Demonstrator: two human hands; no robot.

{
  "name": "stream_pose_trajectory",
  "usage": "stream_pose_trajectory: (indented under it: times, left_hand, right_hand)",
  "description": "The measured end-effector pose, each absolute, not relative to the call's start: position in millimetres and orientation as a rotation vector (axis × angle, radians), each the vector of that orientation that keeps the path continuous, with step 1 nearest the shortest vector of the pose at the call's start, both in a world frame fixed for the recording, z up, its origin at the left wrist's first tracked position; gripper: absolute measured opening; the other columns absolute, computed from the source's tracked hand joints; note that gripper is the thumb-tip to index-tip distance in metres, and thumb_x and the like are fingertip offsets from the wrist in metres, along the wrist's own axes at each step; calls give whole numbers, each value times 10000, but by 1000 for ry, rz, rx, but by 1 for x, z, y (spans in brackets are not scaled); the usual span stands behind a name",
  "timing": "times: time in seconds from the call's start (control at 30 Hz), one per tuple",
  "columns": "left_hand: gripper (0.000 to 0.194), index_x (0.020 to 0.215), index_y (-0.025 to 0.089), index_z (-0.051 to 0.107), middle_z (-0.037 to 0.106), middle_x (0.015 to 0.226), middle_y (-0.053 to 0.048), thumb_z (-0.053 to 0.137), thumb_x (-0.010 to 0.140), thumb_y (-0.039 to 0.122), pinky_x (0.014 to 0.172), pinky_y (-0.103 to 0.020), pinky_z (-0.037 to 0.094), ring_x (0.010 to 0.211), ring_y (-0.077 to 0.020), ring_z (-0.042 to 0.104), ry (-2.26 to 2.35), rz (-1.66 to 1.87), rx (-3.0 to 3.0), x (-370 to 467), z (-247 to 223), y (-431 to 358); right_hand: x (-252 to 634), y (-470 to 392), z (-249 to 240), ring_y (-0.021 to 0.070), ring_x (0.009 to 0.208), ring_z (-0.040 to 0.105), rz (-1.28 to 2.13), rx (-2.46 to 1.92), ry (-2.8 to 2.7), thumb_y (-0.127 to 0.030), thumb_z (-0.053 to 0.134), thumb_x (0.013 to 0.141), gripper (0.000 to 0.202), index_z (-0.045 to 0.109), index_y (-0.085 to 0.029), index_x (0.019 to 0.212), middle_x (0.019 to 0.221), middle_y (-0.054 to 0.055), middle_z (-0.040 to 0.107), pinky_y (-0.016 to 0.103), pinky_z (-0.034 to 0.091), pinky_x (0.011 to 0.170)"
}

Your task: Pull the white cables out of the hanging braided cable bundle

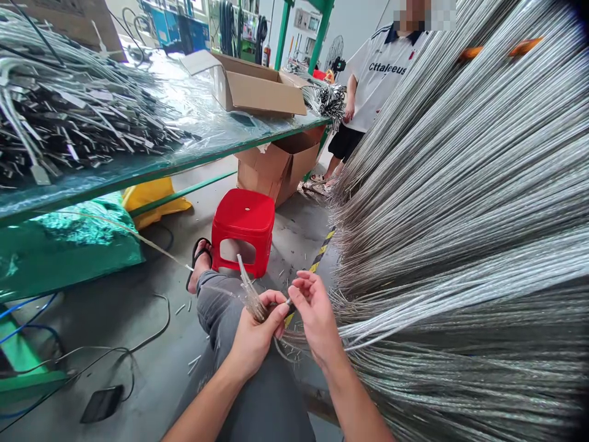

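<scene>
Over my lap, my left hand (pixel 260 334) is closed around a bundle of thin translucent tubes (pixel 251 294), whose loose ends stick up past the fingers. Just beside it, my right hand (pixel 315 313) is curled with thumb and fingertips together, close to the left thumb. A small dark piece shows between the two hands, too small to make out. Silvery cables (pixel 386 316) run from the large hanging mass to below and behind my hands. Their ends near the fingers are partly hidden.
Dense silvery cables (pixel 460 202) fill the right side. A red stool (pixel 243 212) stands ahead. On the green table (pixel 202 144) lie a cable pile (pixel 78 116) and an open carton (pixel 267 95). Cords (pixel 156 334) cross the floor. A person (pixel 375 77) stands at the back.
</scene>
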State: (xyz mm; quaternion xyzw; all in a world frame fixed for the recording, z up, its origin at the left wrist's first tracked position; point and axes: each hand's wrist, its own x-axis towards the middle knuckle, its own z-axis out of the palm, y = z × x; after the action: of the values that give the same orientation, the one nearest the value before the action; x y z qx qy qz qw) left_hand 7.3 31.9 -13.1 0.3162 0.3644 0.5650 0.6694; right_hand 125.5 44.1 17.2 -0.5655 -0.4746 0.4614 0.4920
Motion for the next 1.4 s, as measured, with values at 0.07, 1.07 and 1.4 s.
stream_pose_trajectory:
  times: [0.07, 1.07, 1.4]
  left_hand:
    - [249, 820, 155, 612, 477, 533, 76, 739, 787, 367, 448, -188, 288, 438, -50, 382, 839, 1288, 700, 8, -13, 32]
    - [123, 823, 187, 718, 654, 699, 25, 764, 763, 283, 579, -210, 459, 573, -92, 545, 842, 1347, 710, 6, -13, 34]
    - [130, 805, 181, 723, 644, 674, 20, 768, 754, 292, 567, -219, 465, 565, -100, 541, 861, 1338, 748, 6, -9, 35]
  right_hand:
    - [132, 43, 23, 214, 1035, 556, 678, -1391, -1516, -332, 632, 885, 173, 652, -258, 1040, 1107, 58, 606, 404, 437, 937]
    - [126, 25, 15, 191, 921, 662, 469, -1306, -1679, -229, 606, 917, 152, 698, -243, 1038, 978, 44, 734, 347, 528, 822]
    - [122, 23, 18, 196, 867, 644, 305, -1319, -1705, -177, 588, 907, 104, 681, -216, 934, 902, 39, 733, 356, 504, 803]
